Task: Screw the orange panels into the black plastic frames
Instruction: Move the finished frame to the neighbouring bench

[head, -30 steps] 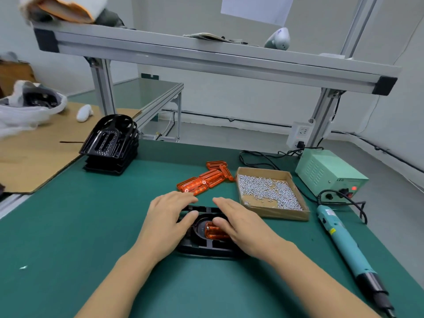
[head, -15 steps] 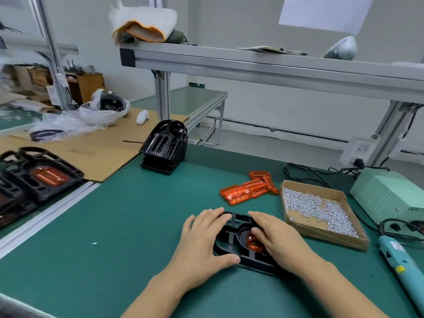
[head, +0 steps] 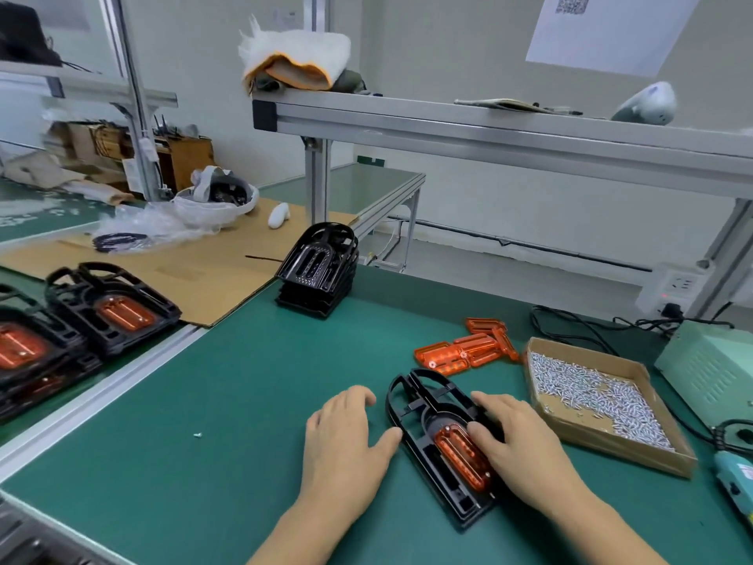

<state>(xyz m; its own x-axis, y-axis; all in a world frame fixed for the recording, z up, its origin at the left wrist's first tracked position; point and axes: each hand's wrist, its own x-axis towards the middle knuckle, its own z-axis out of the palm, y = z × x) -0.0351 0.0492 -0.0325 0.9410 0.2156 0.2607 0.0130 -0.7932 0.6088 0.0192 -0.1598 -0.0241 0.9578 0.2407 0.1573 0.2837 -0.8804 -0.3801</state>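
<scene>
At nine o'clock, finished black frames (head: 110,307) with glossy orange inserts are sitting stacked beside a cardboard sheet (head: 195,275). A stack of bare frames (head: 318,275) is standing at eleven o'clock on the green bench (head: 203,401). The left hand (head: 346,438) is lying flat, fingers loosely spread, thumb touching the black plastic frame (head: 423,426). The ribbed, rounded orange panel (head: 462,458) is sitting in that frame's recess. The right hand (head: 517,446) is resting on the frame, fingers spread, thumb at the panel's edge. Loose orange panels (head: 468,352) are lying at one o'clock, beside a cardboard tray (head: 619,446) of small silvery screws (head: 591,393).
</scene>
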